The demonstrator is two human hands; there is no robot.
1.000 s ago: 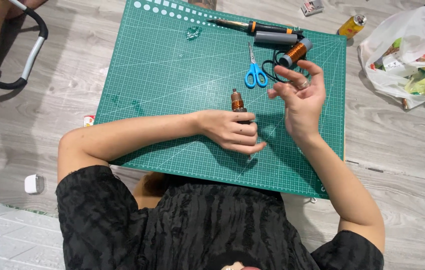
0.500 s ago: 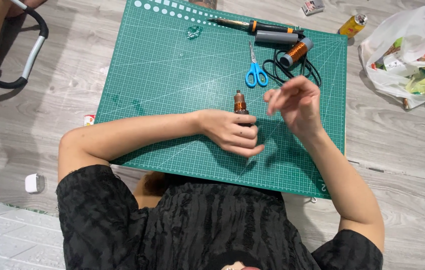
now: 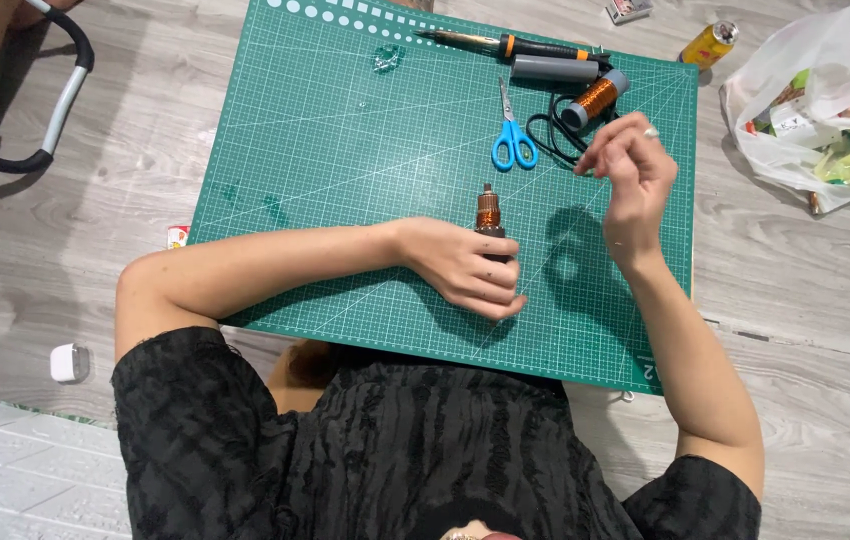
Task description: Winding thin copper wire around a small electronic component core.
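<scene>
My left hand (image 3: 467, 266) rests on the green cutting mat (image 3: 345, 180) and grips a small copper-wound motor rotor (image 3: 488, 211), which stands upright above my fingers. My right hand (image 3: 628, 170) is raised above the mat to the right of it, fingers pinched together as if on a thin wire that is too fine to see. A spool of copper wire (image 3: 595, 99) lies just beyond my right hand, next to a black cable (image 3: 545, 132).
Blue-handled scissors (image 3: 512, 138), a grey cylinder (image 3: 555, 69) and a soldering iron (image 3: 510, 45) lie at the mat's far edge. A yellow can (image 3: 709, 44) and a white plastic bag (image 3: 825, 100) sit on the wooden floor at right. A chair leg (image 3: 55, 110) is at left.
My right hand swung down toward the rotor, then lifted back up and to the right near the spool. My left hand kept its grip on the rotor and stayed put.
</scene>
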